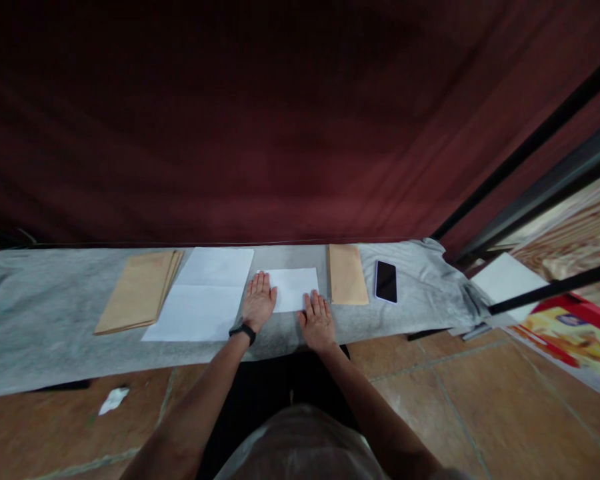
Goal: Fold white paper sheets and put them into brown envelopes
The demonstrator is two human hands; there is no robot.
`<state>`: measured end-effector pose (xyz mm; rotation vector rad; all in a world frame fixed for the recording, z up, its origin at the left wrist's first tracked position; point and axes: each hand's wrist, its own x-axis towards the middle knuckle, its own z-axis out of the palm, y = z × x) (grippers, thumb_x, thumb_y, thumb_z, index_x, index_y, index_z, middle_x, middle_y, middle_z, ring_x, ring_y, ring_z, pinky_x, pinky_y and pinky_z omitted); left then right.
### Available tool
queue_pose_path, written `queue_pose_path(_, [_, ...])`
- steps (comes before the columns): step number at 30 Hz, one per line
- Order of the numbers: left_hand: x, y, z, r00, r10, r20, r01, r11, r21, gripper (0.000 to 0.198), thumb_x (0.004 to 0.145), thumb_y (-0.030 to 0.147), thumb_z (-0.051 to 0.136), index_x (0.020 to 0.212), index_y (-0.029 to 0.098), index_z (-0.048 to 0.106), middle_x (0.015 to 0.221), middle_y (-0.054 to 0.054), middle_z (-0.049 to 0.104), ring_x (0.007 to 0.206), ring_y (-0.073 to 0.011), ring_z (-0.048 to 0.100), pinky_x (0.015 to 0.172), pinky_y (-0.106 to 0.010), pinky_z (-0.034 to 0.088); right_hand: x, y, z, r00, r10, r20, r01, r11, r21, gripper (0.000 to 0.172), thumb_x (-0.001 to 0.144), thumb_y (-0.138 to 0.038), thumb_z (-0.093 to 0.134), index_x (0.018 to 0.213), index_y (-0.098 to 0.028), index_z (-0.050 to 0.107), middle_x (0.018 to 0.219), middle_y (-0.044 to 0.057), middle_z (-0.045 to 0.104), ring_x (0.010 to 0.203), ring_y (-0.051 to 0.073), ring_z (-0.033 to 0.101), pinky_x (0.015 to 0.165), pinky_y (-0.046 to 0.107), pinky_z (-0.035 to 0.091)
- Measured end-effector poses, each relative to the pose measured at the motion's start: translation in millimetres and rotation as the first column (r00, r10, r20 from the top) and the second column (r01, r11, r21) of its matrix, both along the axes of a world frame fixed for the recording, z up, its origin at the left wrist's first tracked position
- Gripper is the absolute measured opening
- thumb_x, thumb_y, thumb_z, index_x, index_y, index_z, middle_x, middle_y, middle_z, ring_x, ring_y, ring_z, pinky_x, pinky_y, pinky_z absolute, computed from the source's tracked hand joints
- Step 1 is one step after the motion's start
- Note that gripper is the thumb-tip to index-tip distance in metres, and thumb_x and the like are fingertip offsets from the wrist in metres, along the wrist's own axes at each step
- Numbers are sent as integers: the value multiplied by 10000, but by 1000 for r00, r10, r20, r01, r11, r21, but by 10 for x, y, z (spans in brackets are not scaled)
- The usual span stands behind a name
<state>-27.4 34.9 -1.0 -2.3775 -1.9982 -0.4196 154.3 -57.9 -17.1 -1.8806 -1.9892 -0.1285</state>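
Observation:
A folded white sheet of paper [294, 285] lies flat in front of me on the grey cloth. My left hand [259, 300] rests flat on its left end, fingers stretched out, with a dark band on the wrist. On the lower right corner of the sheet lies my right hand [317, 321], its fingers extended and somewhat spread. Larger white paper sheets [205, 300] with a crease across them are just left of my left hand. To the right of my right hand is a brown envelope [347, 275].
A stack of brown envelopes [135, 293] sits at the left, and a phone [386, 281] at the right. Grey cloth [45, 313] covers the narrow table. A dark red curtain [280, 133] hangs behind. Black metal bars [530, 140] and a colourful box [575, 333] stand at the right.

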Motion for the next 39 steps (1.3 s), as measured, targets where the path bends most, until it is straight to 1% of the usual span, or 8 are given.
queue_pose_path(3, [71, -123, 6, 1000, -7, 3, 7, 1000, 15, 612, 1008, 345, 267, 1514, 11, 354, 1592, -201, 338, 1521, -274, 227, 1238, -464, 193, 5, -24, 2, 1000, -12, -3, 12, 1000, 0, 570, 1032, -391, 427, 1529, -116, 387, 1589, 186, 349, 1446, 305, 386, 1170, 489, 318])
queue_pose_path(8, [317, -477, -18, 980, -199, 25, 200, 979, -40, 589, 1013, 346, 268, 1540, 94, 340, 1601, -131, 352, 1519, -227, 240, 1246, -442, 198, -19, -29, 17, 1000, -19, -19, 19, 1000, -13, 579, 1028, -379, 435, 1539, -115, 367, 1591, 189, 341, 1455, 304, 373, 1183, 499, 297])
queue_pose_path(11, [358, -606, -30, 979, -204, 28, 205, 976, -66, 596, 1010, 361, 285, 1539, 93, 346, 1595, -145, 360, 1514, -231, 255, 1242, -438, 213, -17, -26, 30, 1000, -18, -11, 18, 999, -34, 583, 1028, -388, 437, 1535, -108, 373, 1593, 192, 334, 1457, 302, 370, 1190, 498, 287])
queue_pose_path(20, [-15, -635, -33, 1000, -27, 7, 27, 997, -66, 627, 1010, 390, 282, 1535, 50, 335, 1605, -175, 323, 1512, -265, 255, 1233, -450, 236, 2, -40, 68, 1000, -11, -10, 10, 998, -62, 585, 1024, -377, 439, 1536, -101, 372, 1596, 192, 328, 1450, 306, 379, 1199, 491, 268])
queue_pose_path(26, [-63, -680, -23, 991, 129, 21, -128, 991, -31, 615, 990, 356, 311, 1497, 18, 388, 1558, -211, 402, 1479, -308, 329, 1207, -473, 278, -3, -43, 52, 1000, -10, -7, 10, 1000, -29, 581, 1022, -368, 441, 1532, -97, 376, 1594, 193, 335, 1446, 311, 381, 1178, 491, 289])
queue_pose_path(31, [-30, -519, 130, 976, 206, 67, -198, 974, -114, 595, 962, 308, 367, 1451, -28, 420, 1452, -246, 521, 1377, -303, 474, 1150, -397, 356, 2, -43, 21, 1000, -10, 1, 10, 1000, -8, 572, 1022, -357, 434, 1529, -98, 383, 1584, 198, 353, 1442, 316, 383, 1168, 497, 290])
queue_pose_path(34, [-40, -380, 196, 961, 253, 114, -237, 962, -138, 564, 927, 258, 410, 1425, -3, 451, 1329, -234, 617, 1262, -297, 575, 1090, -384, 415, 4, -46, 6, 1000, -7, -2, 7, 1000, 5, 562, 1022, -346, 427, 1525, -97, 388, 1586, 196, 353, 1440, 312, 386, 1166, 502, 289])
queue_pose_path(39, [-83, -242, 180, 919, 343, 194, -311, 934, -176, 568, 871, 270, 484, 1384, 26, 490, 1146, -229, 694, 1090, -320, 669, 958, -431, 504, -2, -51, -6, 1000, -5, -7, 5, 1000, 14, 560, 1024, -344, 422, 1525, -96, 388, 1585, 200, 351, 1443, 318, 380, 1161, 508, 297])
